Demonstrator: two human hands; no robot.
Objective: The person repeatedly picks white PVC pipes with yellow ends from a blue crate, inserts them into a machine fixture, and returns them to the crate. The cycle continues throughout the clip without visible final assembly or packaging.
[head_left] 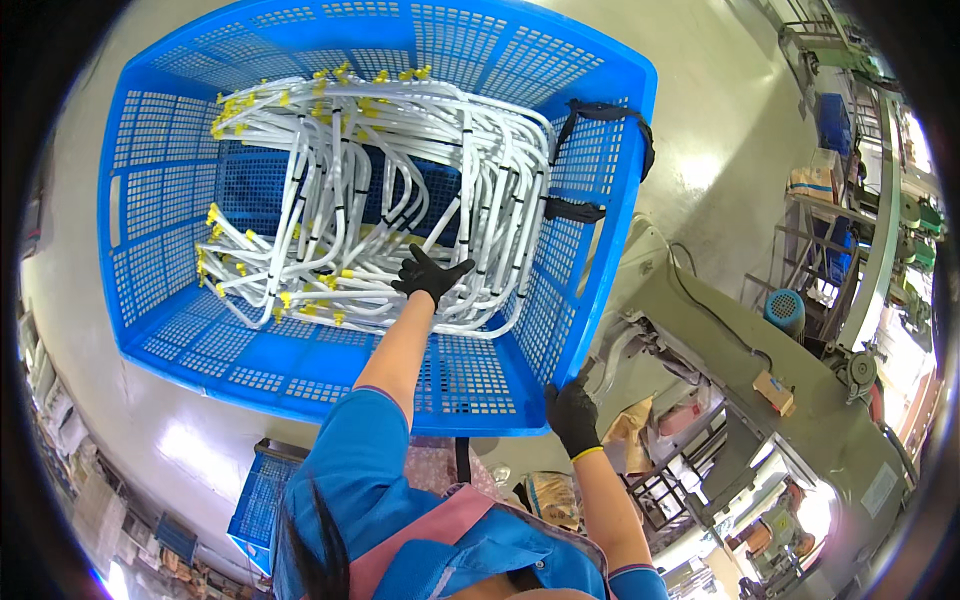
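Note:
A large blue plastic basket (400, 424) with perforated walls holds a heap of bent white tubes (500, 215). Yellow tips (240, 105) show on many tube ends, and black bands circle some of the bars. Inside the basket, my left hand (430, 273), in a black glove, reaches over the tubes with its fingers spread. It holds nothing that I can see; whether it touches the tubes is unclear. My right hand (573, 415), also gloved in black, grips the basket's rim at the near right corner, its fingertips partly hidden.
Black straps (605, 112) hang on the basket's right wall. A green machine (740, 400) stands close on the right, with a blue motor (785, 308) beyond it. A smaller blue crate (262, 490) sits on the floor below the basket, near my left side.

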